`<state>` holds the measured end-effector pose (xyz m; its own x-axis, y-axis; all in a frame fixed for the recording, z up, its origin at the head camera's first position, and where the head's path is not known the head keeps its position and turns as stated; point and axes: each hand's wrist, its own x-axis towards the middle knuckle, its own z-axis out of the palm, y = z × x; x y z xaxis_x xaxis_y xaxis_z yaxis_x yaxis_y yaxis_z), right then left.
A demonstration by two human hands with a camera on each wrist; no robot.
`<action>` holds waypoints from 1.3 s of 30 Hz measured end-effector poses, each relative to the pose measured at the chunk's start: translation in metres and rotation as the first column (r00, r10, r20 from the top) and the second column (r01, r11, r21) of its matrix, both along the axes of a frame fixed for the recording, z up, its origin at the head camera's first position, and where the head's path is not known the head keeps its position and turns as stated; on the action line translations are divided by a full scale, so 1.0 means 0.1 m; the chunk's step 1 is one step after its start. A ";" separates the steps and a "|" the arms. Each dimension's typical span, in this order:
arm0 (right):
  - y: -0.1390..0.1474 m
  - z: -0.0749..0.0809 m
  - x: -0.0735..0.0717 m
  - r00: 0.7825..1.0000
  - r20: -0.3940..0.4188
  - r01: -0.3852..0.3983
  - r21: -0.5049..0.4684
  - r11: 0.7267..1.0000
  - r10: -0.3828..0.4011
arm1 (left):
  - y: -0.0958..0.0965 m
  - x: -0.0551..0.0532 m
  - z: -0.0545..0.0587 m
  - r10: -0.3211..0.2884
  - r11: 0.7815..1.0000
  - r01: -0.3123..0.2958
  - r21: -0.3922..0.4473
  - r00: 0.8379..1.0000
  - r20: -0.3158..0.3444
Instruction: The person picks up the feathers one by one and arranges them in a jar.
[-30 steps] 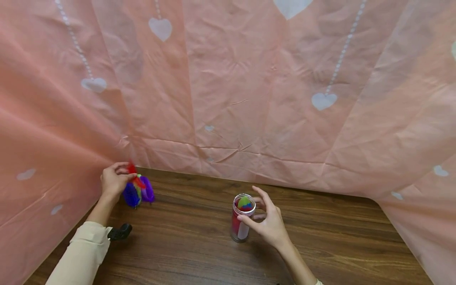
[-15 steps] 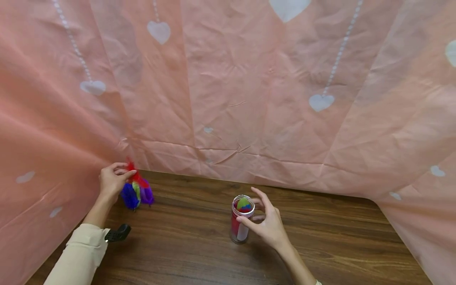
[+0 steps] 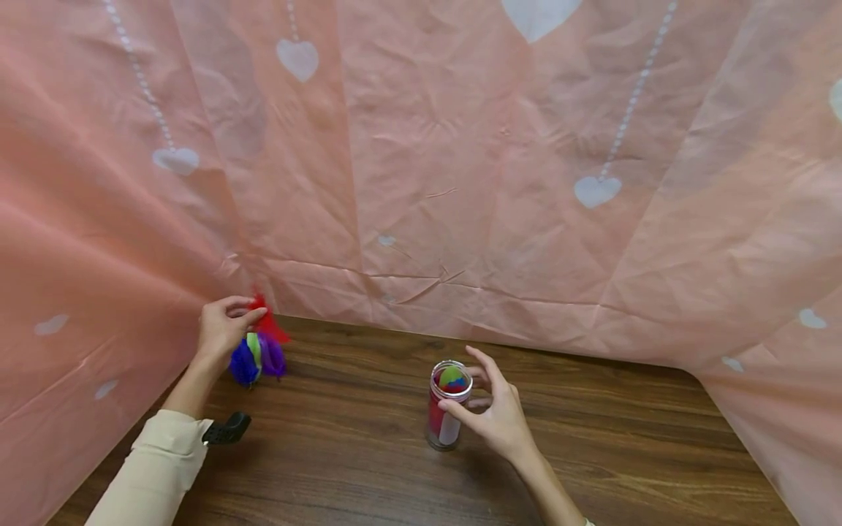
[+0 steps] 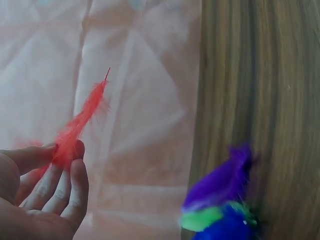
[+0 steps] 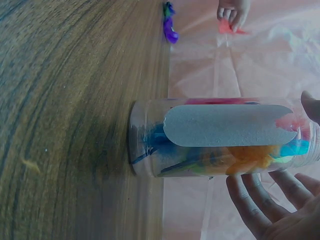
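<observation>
Jar [image 3: 437, 418], feathers [image 3: 271, 356] on wooden tabletop [image 3: 355, 416]

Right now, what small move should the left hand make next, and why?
Probably carry the red feather over to the jar: the left hand pinches it clear of the table, while the right hand is around the upright, open jar, which already contains colored feathers.
</observation>
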<state>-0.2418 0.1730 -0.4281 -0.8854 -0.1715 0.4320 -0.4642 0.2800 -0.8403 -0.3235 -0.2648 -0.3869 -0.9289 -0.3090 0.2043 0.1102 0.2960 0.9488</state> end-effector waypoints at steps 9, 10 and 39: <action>0.00 0.00 -0.01 1.000 0.004 -0.005 -0.003 1.000 0.005 | 0.22 0.02 0.10 -0.113 0.990 0.118 0.081 0.992 -0.060; 0.00 0.00 -0.01 1.000 0.004 -0.004 -0.004 1.000 0.004 | 0.25 0.02 0.12 -0.123 0.987 0.128 0.094 0.990 -0.064; -0.01 -0.01 -0.02 1.000 -0.008 -0.007 -0.015 1.000 0.007 | 1.01 0.11 0.49 -0.182 0.919 0.239 0.314 0.962 -0.201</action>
<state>-0.2436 0.1725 -0.4287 -0.8808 -0.1709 0.4415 -0.4727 0.2646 -0.8406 -0.3123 -0.1640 -0.3383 -0.9418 -0.1864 0.2797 0.2983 -0.0804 0.9511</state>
